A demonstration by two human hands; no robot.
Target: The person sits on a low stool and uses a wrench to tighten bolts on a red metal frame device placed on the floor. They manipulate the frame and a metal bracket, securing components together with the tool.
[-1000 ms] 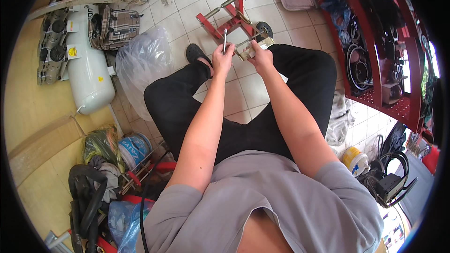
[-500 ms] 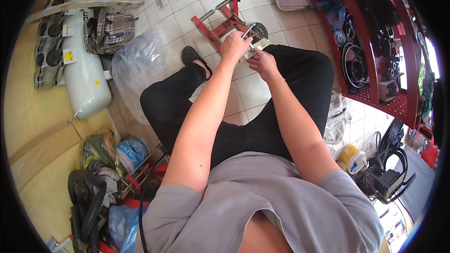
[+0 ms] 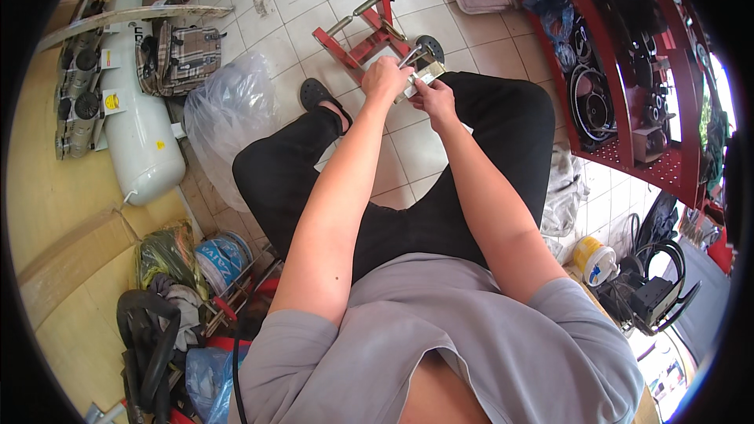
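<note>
I sit with both arms stretched out over my knees. My left hand (image 3: 385,77) grips a thin metal tool (image 3: 411,56) that points toward a small flat metal piece (image 3: 424,77). My right hand (image 3: 434,96) holds that piece from below. Both hands meet just in front of a red metal stand (image 3: 355,41) on the tiled floor. What the tool's tip touches is too small to make out.
A clear plastic bag (image 3: 228,114) lies left of my leg. A white air tank (image 3: 135,122) and a plaid bag (image 3: 177,55) are further left. A red shelf rack (image 3: 628,71) with parts stands at right. Clutter and a yellow-lidded tub (image 3: 594,259) sit near my sides.
My hands have stayed together on the tool and metal piece. The view has shifted, so the hands and red stand sit a little to the right and higher in the picture.
</note>
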